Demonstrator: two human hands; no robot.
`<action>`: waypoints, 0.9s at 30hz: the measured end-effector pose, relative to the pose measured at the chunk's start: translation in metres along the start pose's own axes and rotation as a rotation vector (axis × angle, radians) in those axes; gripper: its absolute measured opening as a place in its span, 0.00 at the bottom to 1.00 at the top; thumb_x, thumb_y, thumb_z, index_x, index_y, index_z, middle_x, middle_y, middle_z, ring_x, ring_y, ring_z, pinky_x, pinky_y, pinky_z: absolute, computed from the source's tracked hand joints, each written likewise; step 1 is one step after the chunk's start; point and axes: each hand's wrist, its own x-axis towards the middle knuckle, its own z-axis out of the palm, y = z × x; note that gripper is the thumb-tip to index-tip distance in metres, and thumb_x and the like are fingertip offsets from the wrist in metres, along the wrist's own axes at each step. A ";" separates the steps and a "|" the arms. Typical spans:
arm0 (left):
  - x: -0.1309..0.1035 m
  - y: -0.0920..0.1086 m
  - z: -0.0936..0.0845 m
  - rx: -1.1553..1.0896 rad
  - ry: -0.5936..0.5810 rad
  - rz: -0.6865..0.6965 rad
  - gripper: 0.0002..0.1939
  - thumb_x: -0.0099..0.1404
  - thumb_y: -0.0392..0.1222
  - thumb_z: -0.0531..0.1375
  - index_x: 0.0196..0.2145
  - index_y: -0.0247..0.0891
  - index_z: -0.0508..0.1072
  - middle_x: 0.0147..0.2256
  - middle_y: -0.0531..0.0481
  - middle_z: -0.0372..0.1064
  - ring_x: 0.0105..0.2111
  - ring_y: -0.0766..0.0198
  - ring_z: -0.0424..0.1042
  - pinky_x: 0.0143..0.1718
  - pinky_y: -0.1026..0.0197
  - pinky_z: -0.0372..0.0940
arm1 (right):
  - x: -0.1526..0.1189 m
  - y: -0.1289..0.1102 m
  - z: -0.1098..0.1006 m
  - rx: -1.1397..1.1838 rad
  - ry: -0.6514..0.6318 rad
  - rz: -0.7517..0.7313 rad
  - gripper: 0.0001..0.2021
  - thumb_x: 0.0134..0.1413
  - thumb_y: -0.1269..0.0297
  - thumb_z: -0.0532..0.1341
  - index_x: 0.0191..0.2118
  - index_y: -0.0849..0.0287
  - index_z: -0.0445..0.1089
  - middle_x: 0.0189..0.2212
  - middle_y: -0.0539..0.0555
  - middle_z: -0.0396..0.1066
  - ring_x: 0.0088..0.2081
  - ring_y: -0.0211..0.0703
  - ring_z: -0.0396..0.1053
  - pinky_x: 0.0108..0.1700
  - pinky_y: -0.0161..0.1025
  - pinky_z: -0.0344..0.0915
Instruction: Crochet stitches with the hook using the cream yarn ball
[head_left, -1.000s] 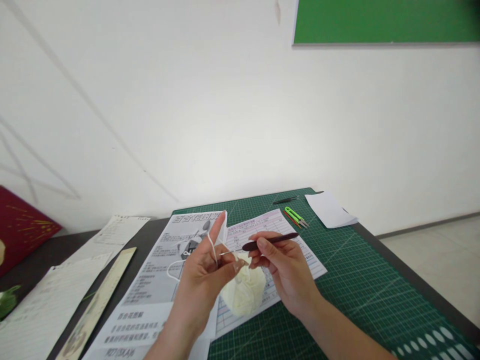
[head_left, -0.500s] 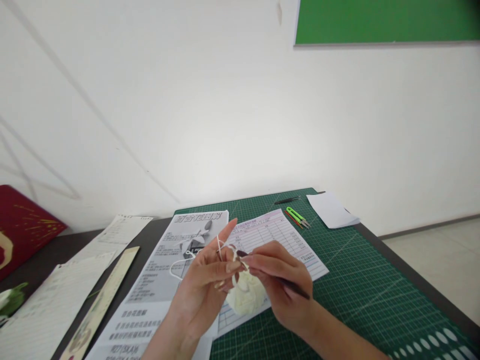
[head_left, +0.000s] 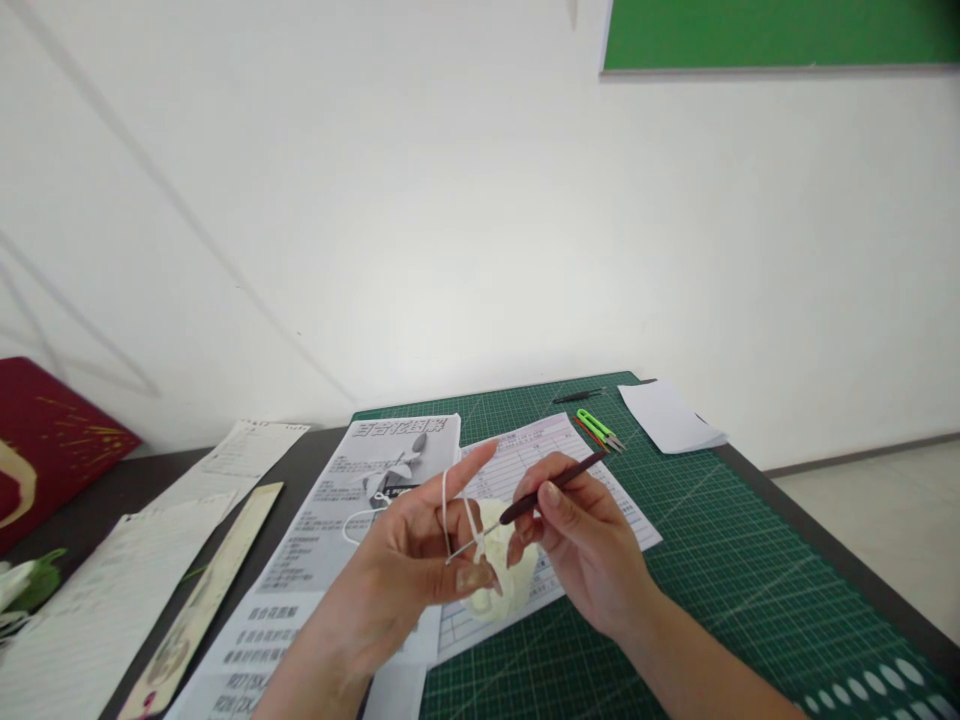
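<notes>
A crochet hook (head_left: 551, 488) with a dark handle is pinched between the thumb and fingers of my right hand (head_left: 589, 545). Its thin metal shaft points left, with its tip beside the strand of white yarn (head_left: 445, 505) that loops round the raised index finger of my left hand (head_left: 409, 550). The thumb and a finger of that hand pinch the yarn just below the hook. Behind and under the hands sits a pale cream ball of yarn (head_left: 517, 590), partly hidden. A white loop of yarn (head_left: 349, 525) hangs over the printed sheet to the left.
A printed sheet (head_left: 300, 560) and a lined form (head_left: 626, 510) lie on the green cutting mat (head_left: 720, 560). Green snips (head_left: 596, 428), a dark slim tool (head_left: 577, 396) and white paper (head_left: 667, 415) are behind. A long ruler-like strip (head_left: 206, 600) and more papers (head_left: 112, 600) lie left.
My right hand has turned and opened out to the right, swinging the hook's handle up and baring its shaft. The yarn on my left index finger now stands in a taller loop.
</notes>
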 end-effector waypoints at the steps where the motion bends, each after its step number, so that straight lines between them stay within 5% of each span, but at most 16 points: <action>1: 0.000 0.000 0.000 0.009 -0.005 -0.009 0.36 0.51 0.26 0.67 0.56 0.44 0.68 0.23 0.55 0.70 0.24 0.70 0.68 0.26 0.69 0.60 | 0.000 -0.001 0.000 0.000 0.004 -0.009 0.04 0.53 0.65 0.65 0.32 0.59 0.73 0.25 0.48 0.75 0.22 0.31 0.71 0.27 0.31 0.74; 14: -0.001 0.002 -0.005 0.047 -0.096 -0.181 0.37 0.47 0.24 0.66 0.55 0.46 0.70 0.21 0.57 0.63 0.19 0.74 0.60 0.21 0.69 0.60 | 0.001 -0.008 -0.003 -0.073 -0.067 0.001 0.07 0.55 0.62 0.64 0.30 0.59 0.70 0.24 0.47 0.68 0.22 0.34 0.68 0.23 0.31 0.72; 27: -0.001 -0.001 -0.008 -0.007 -0.118 -0.225 0.40 0.43 0.23 0.65 0.56 0.40 0.69 0.20 0.55 0.66 0.17 0.72 0.60 0.18 0.69 0.57 | 0.003 -0.014 -0.001 -0.110 -0.081 -0.025 0.07 0.53 0.62 0.65 0.29 0.59 0.71 0.24 0.48 0.66 0.25 0.35 0.67 0.26 0.33 0.72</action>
